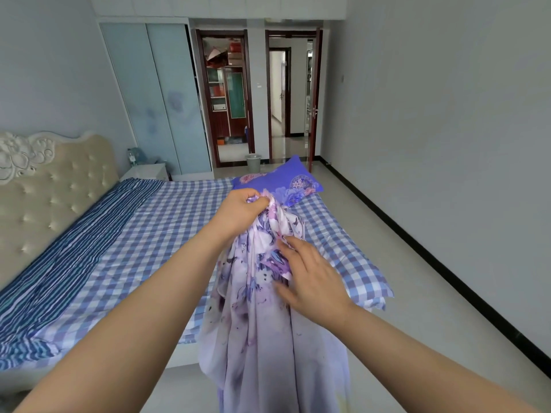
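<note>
checked bed [149,234] behind; left grip [241,208] clutches floral cloth [256,338] top, right grip [310,278] open-fingered against it.

left grip [241,208] clenched, right grip [310,278] flat-fingered

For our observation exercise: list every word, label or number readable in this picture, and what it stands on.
No text is readable.
Floral cloth: pattern only, no words.
Bottle on the nightstand: label too blurred.
Red box through the doorway: too small.
</note>
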Demonstrator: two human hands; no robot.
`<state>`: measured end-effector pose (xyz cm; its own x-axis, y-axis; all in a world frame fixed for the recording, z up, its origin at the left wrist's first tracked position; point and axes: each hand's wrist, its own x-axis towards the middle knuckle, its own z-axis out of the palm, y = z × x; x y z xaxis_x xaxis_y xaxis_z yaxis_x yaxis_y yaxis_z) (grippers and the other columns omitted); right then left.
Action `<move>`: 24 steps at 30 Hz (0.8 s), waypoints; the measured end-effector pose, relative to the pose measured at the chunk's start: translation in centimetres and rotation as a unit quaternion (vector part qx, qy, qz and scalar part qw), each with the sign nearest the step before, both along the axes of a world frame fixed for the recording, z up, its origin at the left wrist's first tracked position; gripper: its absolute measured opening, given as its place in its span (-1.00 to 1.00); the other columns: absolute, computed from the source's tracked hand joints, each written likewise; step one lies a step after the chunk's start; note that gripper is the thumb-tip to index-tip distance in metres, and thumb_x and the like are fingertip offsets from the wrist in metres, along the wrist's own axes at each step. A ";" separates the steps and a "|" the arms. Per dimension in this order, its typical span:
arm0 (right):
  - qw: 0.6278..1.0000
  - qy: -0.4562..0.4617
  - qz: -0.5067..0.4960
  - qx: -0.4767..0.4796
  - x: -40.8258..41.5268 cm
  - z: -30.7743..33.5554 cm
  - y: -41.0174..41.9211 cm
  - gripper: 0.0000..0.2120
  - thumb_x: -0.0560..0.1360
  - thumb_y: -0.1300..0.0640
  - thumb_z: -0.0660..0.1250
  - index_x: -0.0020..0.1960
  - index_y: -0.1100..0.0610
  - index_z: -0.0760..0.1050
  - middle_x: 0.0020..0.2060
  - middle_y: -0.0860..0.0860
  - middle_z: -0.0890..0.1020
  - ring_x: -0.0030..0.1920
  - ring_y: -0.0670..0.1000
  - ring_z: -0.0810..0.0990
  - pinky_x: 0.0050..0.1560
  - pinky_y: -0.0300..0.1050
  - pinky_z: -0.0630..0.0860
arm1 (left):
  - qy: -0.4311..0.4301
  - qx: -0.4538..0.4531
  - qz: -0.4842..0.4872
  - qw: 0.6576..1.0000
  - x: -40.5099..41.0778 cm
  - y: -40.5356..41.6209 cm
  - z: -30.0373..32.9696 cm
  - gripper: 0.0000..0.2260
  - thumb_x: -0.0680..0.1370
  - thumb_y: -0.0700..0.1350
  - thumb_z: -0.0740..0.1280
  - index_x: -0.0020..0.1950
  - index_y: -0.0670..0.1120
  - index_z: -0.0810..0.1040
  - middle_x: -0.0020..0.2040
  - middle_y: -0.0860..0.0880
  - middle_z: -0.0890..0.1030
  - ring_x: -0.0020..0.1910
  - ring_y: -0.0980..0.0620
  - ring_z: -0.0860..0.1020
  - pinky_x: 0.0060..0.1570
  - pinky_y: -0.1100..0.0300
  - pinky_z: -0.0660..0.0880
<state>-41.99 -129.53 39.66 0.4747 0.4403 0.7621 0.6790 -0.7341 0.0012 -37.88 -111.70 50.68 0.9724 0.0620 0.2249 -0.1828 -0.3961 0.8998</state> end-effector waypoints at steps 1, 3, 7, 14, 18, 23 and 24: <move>1.000 0.007 -0.012 0.017 0.3 0.0 0.0 -0.51 0.42 0.04 0.28 0.32 0.15 0.39 0.29 0.02 0.37 0.24 0.01 0.42 0.11 -0.14 0.53 | 0.003 0.003 0.006 1.000 0.1 0.1 0.0 -0.63 0.42 0.04 0.32 -0.15 -0.31 0.50 -0.29 -0.11 0.44 -0.29 0.02 0.36 -0.21 0.15 0.28; 0.997 0.032 -0.021 0.069 1.2 0.5 -0.1 -0.55 0.38 0.13 0.29 0.27 0.09 0.42 0.20 -0.01 0.40 0.12 0.00 0.50 -0.13 -0.20 0.55 | 0.007 0.008 0.015 1.000 0.2 0.5 0.0 -0.73 0.48 -0.01 0.33 -0.19 -0.23 0.51 -0.30 -0.11 0.41 -0.33 0.01 0.32 -0.25 0.17 0.24; 0.952 0.171 0.092 0.237 1.9 2.4 -0.6 -0.65 0.60 -0.10 0.07 0.00 0.06 0.56 -0.19 -0.09 0.45 -0.17 -0.10 0.45 -0.17 -0.25 0.40 | 0.006 0.008 0.033 0.999 0.6 1.5 -0.5 -0.79 0.53 -0.07 0.32 -0.22 -0.19 0.51 -0.31 -0.13 0.42 -0.34 0.00 0.33 -0.27 0.18 0.25; 0.728 0.451 0.183 0.483 3.5 5.7 -1.5 -0.57 0.58 -0.09 0.20 -0.01 0.29 0.58 -0.05 0.28 0.64 -0.01 0.21 0.63 0.07 0.07 0.56 | 0.008 0.043 -0.002 0.999 -0.4 3.1 -1.7 -0.74 0.57 -0.02 0.31 -0.25 -0.12 0.43 -0.37 -0.04 0.37 -0.41 0.04 0.31 -0.37 0.23 0.22; 0.580 0.541 0.242 0.559 4.4 6.9 -2.1 -0.80 0.55 0.18 0.25 -0.01 0.23 0.62 -0.12 0.12 0.70 -0.09 0.08 0.68 -0.10 -0.09 0.61 | 0.009 0.061 -0.043 0.997 -1.0 3.2 -1.9 -0.74 0.58 -0.06 0.31 -0.26 -0.13 0.39 -0.39 0.01 0.35 -0.47 0.13 0.27 -0.46 0.30 0.22; 0.504 0.592 0.262 0.572 4.6 7.4 -2.1 -0.75 0.52 0.20 0.26 -0.20 0.21 0.69 -0.19 0.12 0.70 -0.18 0.06 0.70 -0.19 -0.09 0.64 | 0.013 0.068 -0.060 0.996 -1.4 3.1 -1.8 -0.77 0.57 -0.06 0.32 -0.21 -0.17 0.54 -0.32 0.01 0.49 -0.37 0.11 0.41 -0.35 0.32 0.34; 0.498 0.591 0.264 0.577 4.6 7.6 -2.2 -0.74 0.53 0.21 0.26 -0.21 0.21 0.69 -0.20 0.13 0.70 -0.20 0.06 0.70 -0.20 -0.08 0.64 | 0.015 0.068 -0.064 0.996 -1.5 3.1 -1.8 -0.78 0.57 -0.05 0.32 -0.25 -0.11 0.54 -0.36 0.06 0.49 -0.41 0.14 0.39 -0.37 0.32 0.33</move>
<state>-37.38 -131.76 47.27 0.9426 0.3333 -0.0215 -0.1957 0.4989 -0.8443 -39.43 -108.59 48.86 0.9768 -0.0909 0.1938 -0.2132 -0.4894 0.8456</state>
